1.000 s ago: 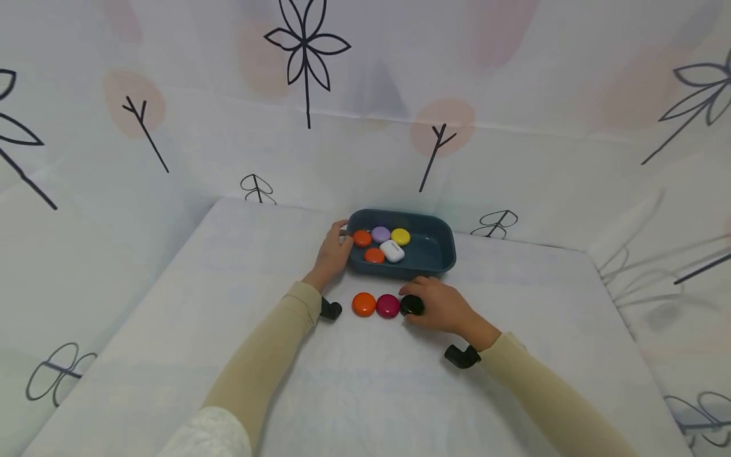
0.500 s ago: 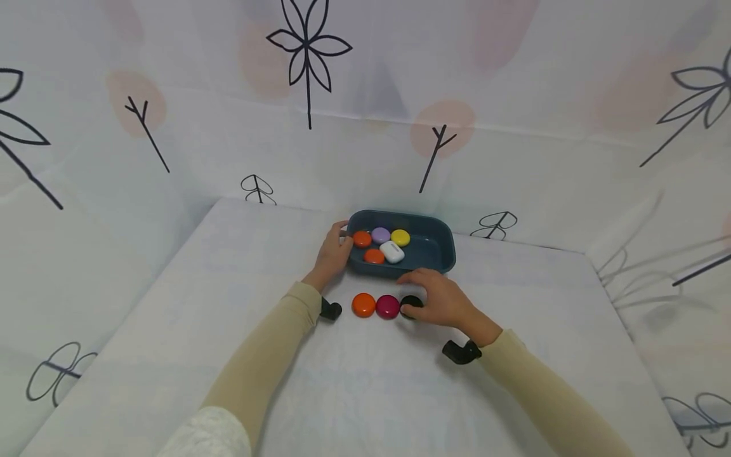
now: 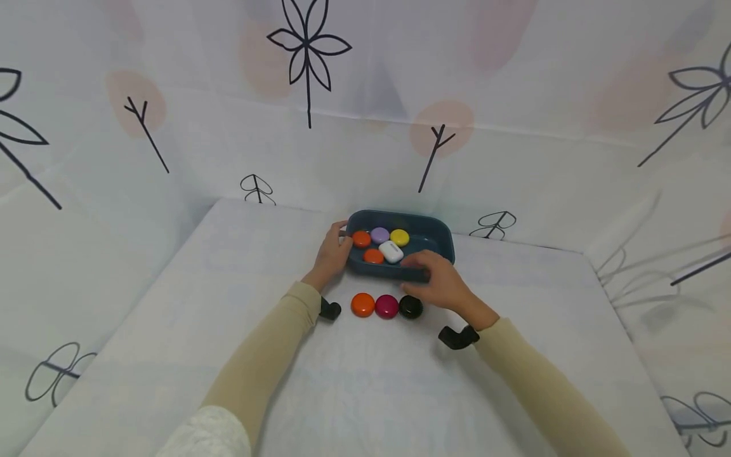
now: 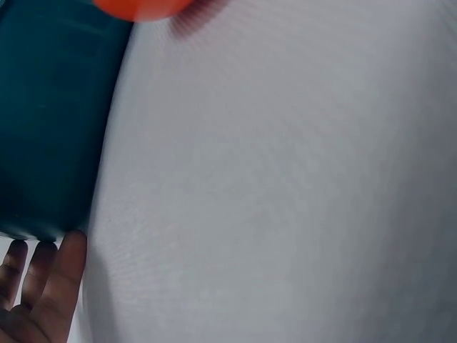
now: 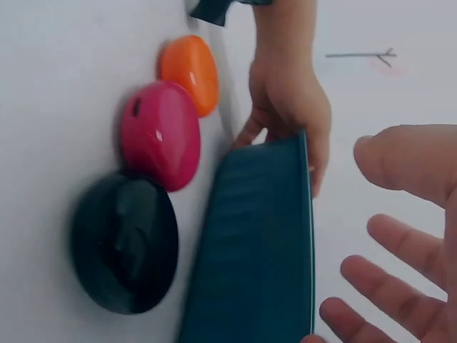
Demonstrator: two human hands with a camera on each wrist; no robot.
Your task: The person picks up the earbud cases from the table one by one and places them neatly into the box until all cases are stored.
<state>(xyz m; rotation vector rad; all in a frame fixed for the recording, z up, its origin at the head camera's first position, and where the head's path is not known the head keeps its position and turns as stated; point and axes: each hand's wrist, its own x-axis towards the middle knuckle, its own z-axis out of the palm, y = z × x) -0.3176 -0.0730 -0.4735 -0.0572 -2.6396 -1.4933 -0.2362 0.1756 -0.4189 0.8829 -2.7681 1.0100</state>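
Observation:
My left hand [image 3: 333, 251] holds the left end of a dark teal rectangular tray [image 3: 436, 241], thumb at the rim and fingertips against the end wall. In the left wrist view straight fingers [image 4: 64, 279] meet the tray's wall. Hovering at the tray's front right wall, my right hand [image 3: 442, 282] has its fingers spread around nothing. In front of the tray, three glossy rounded pieces sit in a row: orange [image 3: 362, 304], magenta [image 3: 387, 306] and black [image 3: 410, 307]. The magenta piece [image 5: 161, 136] shows a small dark notch in the right wrist view.
Inside the tray's left half lie several similar pieces: two orange-red, a purple one [image 3: 379, 235], a yellow one [image 3: 400, 238] and a white rounded block [image 3: 391, 252]. A white cloth [image 3: 365, 387] covers the table, with patterned fabric behind.
My right hand has let go of the black piece and moved up and away, over the tray's front wall. The left hand and the tray have stayed in place.

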